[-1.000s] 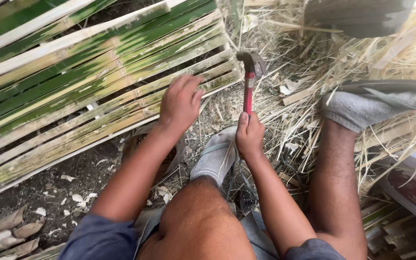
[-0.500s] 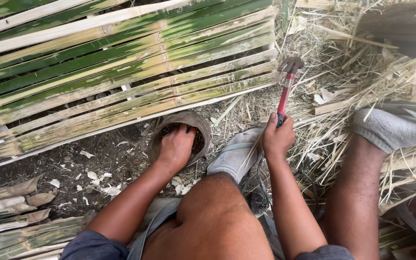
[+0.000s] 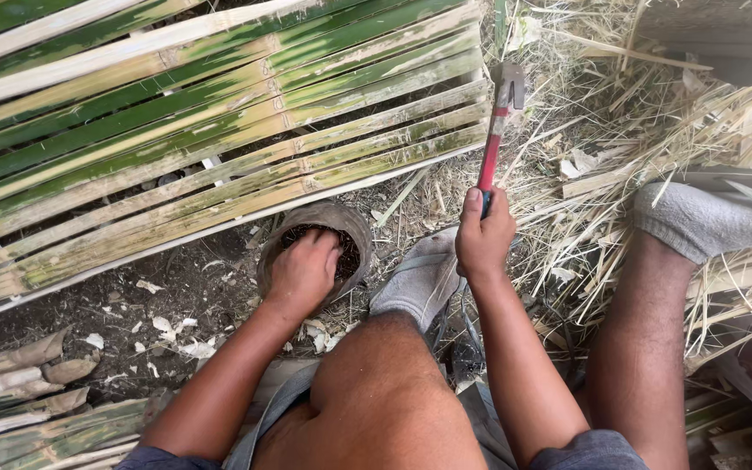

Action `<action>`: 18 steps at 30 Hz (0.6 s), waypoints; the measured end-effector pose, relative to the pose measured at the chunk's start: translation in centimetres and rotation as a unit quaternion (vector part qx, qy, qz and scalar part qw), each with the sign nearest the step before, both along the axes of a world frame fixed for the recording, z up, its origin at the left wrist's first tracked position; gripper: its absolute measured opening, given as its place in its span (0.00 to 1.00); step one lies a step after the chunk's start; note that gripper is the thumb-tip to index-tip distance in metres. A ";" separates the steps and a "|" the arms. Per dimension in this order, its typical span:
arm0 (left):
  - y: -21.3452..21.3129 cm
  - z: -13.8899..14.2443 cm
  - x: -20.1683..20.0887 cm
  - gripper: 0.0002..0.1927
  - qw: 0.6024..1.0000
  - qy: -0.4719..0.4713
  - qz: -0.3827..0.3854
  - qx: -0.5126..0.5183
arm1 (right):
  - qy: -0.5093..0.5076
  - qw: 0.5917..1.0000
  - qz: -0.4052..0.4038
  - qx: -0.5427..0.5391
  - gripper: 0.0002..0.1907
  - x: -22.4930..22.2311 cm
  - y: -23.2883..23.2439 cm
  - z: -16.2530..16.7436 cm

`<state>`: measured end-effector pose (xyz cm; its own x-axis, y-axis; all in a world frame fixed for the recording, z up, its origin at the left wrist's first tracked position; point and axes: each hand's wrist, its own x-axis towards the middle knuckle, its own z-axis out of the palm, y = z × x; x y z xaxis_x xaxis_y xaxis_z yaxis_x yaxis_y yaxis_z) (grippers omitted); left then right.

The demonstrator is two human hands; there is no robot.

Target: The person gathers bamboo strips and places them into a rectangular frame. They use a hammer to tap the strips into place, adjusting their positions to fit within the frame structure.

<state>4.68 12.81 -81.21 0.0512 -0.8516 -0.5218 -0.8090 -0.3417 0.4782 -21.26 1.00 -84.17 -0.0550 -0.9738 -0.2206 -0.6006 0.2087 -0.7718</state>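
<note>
Down on the ground, the person's right hand (image 3: 483, 237) is clenched round the low end of a red-handled hammer (image 3: 495, 135), its metal head up beside the edge of the split-bamboo panel (image 3: 219, 148). Top-heavy and stiff, it looks best gripped just there, on the handle's end. The left hand (image 3: 304, 271) dips into a small round container (image 3: 351, 228) near the grey-socked foot (image 3: 419, 278), fingers curled among small dark bits; whether they pinch anything, I cannot tell.

Red-handled hammer (image 3: 495, 130) upright – round bowl (image 3: 317, 248) (dark contents) on the ground.
</note>
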 end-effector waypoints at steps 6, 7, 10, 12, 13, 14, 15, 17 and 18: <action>-1.4 5.7 -0.9 0.07 0.977 0.087 0.104 -0.168 | 0.004 1.000 0.027 0.014 0.13 -0.4 1.5 1.1; -1.9 6.3 -1.5 0.08 0.965 0.110 0.108 -0.211 | 0.009 1.000 0.023 0.012 0.14 -0.5 1.6 1.1; -6.7 5.6 -3.7 0.10 0.943 0.157 0.078 -0.284 | 0.011 1.000 0.016 0.019 0.14 -1.3 1.3 0.6; -11.7 3.7 -5.8 0.09 0.928 0.197 0.069 -0.308 | 0.006 0.999 0.011 0.035 0.15 -2.0 1.1 0.2; -14.4 2.7 -6.8 0.09 0.916 0.208 0.060 -0.338 | 0.003 0.999 0.010 0.046 0.15 -2.3 1.0 0.1; -17.0 1.6 -7.7 0.09 0.903 0.218 0.053 -0.367 | 0.001 0.998 0.010 0.059 0.16 -2.6 1.1 0.1; -19.4 0.5 -8.5 0.10 0.897 0.216 0.053 -0.381 | -0.002 0.998 0.013 0.060 0.16 -3.0 1.1 0.1; -24.2 -1.6 -9.7 0.10 0.896 0.177 0.051 -0.403 | -0.007 0.998 0.017 0.058 0.17 -3.4 1.1 0.2; -25.8 -2.4 -10.2 0.09 0.901 0.142 0.051 -0.408 | -0.003 0.998 0.016 0.055 0.17 -3.6 1.1 0.2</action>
<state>-5.49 -12.96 -83.61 0.1149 -0.9559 0.2702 -0.5994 0.1502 0.7862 -24.86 2.09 -83.96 -0.0225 -0.9447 -0.3271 -0.6036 0.2736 -0.7489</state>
